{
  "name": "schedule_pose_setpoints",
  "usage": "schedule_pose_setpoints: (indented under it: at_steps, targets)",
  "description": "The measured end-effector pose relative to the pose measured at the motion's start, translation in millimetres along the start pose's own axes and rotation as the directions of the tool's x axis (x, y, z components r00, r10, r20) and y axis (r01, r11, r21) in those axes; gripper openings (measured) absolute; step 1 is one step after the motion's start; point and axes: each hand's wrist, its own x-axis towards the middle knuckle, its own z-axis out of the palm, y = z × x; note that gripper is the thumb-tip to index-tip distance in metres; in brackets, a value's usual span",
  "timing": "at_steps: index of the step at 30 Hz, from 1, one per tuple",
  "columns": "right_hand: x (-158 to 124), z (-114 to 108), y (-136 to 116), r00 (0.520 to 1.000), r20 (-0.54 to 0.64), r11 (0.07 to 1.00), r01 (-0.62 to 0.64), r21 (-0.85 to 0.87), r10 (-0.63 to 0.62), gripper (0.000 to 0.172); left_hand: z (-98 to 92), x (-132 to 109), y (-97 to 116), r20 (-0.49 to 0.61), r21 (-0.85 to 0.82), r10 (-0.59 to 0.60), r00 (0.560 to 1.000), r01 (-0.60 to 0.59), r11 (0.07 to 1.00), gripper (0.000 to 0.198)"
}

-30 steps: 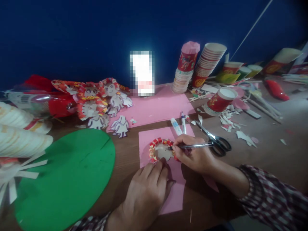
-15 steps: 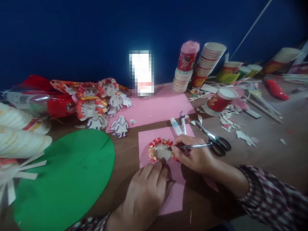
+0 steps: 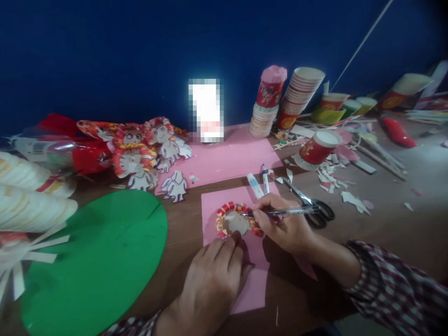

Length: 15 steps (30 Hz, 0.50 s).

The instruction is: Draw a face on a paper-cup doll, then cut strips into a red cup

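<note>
My right hand (image 3: pixel 282 221) is closed around a black pen (image 3: pixel 294 211), its tip over the upper part of a paper-cup cutout. This cutout (image 3: pixel 237 223) has a round pale middle and a fringe of curled red and yellow strips, and it lies on pink paper (image 3: pixel 254 289). The lower edge of the cutout is gripped by my left hand (image 3: pixel 217 273), with fingers bent and close together; the exact hold of its fingertips is hidden. Just beyond my right hand lie a glue tube (image 3: pixel 255 185), a capped marker (image 3: pixel 265 179) and black-handled scissors (image 3: pixel 313 203).
A green oval sheet (image 3: pixel 101 261) and paper cups (image 3: pixel 35 210) are on the left. Finished paper figures (image 3: pixel 140 144) sit behind. At the back stand a pixelated bright object (image 3: pixel 206 109) and stacked cups (image 3: pixel 303 95). Paper scraps (image 3: pixel 353 200) litter the right.
The pen and my right hand have shifted slightly on the cutout, and the pen lies a little flatter. My left hand stays in place. The view has shifted slightly.
</note>
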Motion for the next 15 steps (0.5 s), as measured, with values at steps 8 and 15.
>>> schedule_pose_setpoints:
  at_steps: [8, 15]
  targets:
    - [1.3, -2.6, 0.9, 0.999, -0.032, 0.999, 0.021, -0.027, -0.022, 0.008, -0.1, 1.6, 0.1, 0.007, -0.004, 0.006, 1.0, -0.006, 1.0, 0.02]
    - [1.7, -1.4, 0.0, 0.998, 0.062, 1.0, -0.021, 0.011, 0.02, 0.009, 0.9, 0.2, 0.1, -0.014, 0.008, 0.017, 1.0, -0.017, 1.0, 0.022]
